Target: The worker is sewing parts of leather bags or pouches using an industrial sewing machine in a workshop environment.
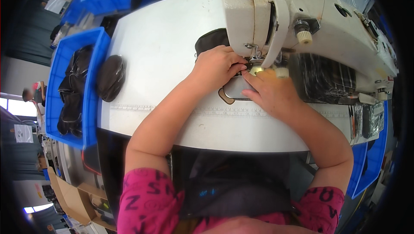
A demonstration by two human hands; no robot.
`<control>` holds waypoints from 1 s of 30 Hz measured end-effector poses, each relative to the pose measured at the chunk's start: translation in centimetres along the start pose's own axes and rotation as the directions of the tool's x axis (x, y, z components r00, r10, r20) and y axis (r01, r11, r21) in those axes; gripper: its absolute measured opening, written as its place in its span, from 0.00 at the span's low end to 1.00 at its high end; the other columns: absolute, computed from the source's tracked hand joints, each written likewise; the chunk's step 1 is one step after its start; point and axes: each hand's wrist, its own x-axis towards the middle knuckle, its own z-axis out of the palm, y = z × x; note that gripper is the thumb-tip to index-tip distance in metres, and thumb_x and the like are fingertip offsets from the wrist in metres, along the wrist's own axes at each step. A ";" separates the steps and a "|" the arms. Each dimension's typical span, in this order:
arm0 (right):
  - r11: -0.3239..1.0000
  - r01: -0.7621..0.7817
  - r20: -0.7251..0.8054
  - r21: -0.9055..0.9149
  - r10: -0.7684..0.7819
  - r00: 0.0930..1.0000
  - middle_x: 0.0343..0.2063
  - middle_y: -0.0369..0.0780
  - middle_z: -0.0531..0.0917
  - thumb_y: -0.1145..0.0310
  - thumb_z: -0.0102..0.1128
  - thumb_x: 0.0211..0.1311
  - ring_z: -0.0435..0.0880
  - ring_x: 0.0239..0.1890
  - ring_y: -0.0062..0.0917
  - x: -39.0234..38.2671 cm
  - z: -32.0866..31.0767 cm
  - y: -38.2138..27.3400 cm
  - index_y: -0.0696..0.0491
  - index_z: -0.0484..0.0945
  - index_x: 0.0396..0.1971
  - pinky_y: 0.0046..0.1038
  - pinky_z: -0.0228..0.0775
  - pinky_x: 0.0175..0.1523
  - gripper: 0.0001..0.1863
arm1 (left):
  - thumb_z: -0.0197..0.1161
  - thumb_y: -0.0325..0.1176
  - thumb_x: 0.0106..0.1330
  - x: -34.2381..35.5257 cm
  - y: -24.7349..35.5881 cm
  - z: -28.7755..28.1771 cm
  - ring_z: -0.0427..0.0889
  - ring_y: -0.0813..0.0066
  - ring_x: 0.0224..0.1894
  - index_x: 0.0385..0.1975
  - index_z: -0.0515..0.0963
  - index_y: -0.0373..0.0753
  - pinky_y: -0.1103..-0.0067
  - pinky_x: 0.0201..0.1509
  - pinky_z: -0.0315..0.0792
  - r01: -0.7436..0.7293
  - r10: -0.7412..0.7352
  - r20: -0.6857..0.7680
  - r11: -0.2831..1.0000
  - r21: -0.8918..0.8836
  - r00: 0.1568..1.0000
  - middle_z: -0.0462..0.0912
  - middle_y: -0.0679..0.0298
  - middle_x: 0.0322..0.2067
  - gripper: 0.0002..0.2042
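Observation:
A black zippered pouch (210, 39) lies on the white table under the head of a sewing machine (243, 22), partly hidden behind my left hand. My left hand (215, 67) is closed, its thumb and fingers pinching the pouch's edge close to the presser foot (257, 57). Beside it, my right hand (274, 92) rests with thumb and index finger apart; the index fingertip touches the work by the needle. A lamp's glow washes over its other fingers. Exactly what lies under the fingertips is too small to make out.
To the left, a blue bin (92, 100) holds several black pouches (75, 83); another dark pouch (111, 78) sits beside it. A ruler strip (207, 111) runs along the table. Dark plastic-wrapped material (323, 78) lies right of the needle. Another blue bin (366, 165) stands lower right.

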 end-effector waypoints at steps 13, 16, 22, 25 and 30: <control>0.998 -0.019 -0.069 0.061 0.023 0.997 0.31 0.34 0.81 0.50 0.66 0.66 0.83 0.29 0.28 -0.1 -0.1 0.0 0.48 0.85 0.51 0.32 0.74 0.35 0.22 | 0.73 0.27 0.56 -2.4 -0.7 -3.1 0.83 0.63 0.50 0.57 0.79 0.47 0.71 0.54 0.79 -0.033 0.043 0.065 0.990 -0.137 0.997 0.84 0.63 0.43 0.26; 0.995 -0.035 -0.079 0.093 0.042 0.996 0.30 0.34 0.80 0.50 0.65 0.66 0.83 0.29 0.28 -0.2 0.1 0.0 0.48 0.85 0.51 0.31 0.74 0.33 0.21 | 0.69 0.24 0.56 -2.1 -0.7 -3.1 0.86 0.63 0.44 0.56 0.80 0.47 0.72 0.49 0.81 0.000 0.007 0.066 0.995 -0.102 0.998 0.86 0.63 0.40 0.24; 0.997 -0.058 0.120 0.046 0.052 0.991 0.35 0.34 0.82 0.52 0.66 0.66 0.83 0.39 0.30 -0.1 -1.3 0.4 0.44 0.84 0.54 0.33 0.79 0.37 0.20 | 0.63 0.26 0.61 -2.0 1.0 -3.6 0.88 0.63 0.35 0.53 0.81 0.47 0.71 0.41 0.80 0.110 -0.099 0.109 0.990 -0.093 0.989 0.89 0.62 0.35 0.19; 0.996 -0.058 0.137 0.064 0.048 0.989 0.34 0.35 0.81 0.52 0.66 0.66 0.83 0.36 0.32 0.8 -1.5 -0.3 0.44 0.84 0.53 0.34 0.77 0.36 0.20 | 0.62 0.27 0.62 -2.1 1.0 -3.6 0.87 0.64 0.35 0.52 0.81 0.47 0.72 0.40 0.79 0.204 -0.184 0.143 0.969 -0.137 0.972 0.89 0.63 0.34 0.18; 0.998 -0.006 0.017 0.055 0.005 1.000 0.30 0.37 0.78 0.46 0.68 0.62 0.82 0.29 0.28 0.3 -0.5 -0.9 0.47 0.84 0.52 0.31 0.73 0.34 0.25 | 0.66 0.27 0.60 -2.5 1.1 -3.6 0.86 0.63 0.42 0.57 0.77 0.48 0.71 0.46 0.80 0.269 -0.228 0.206 0.943 -0.198 0.952 0.87 0.62 0.42 0.23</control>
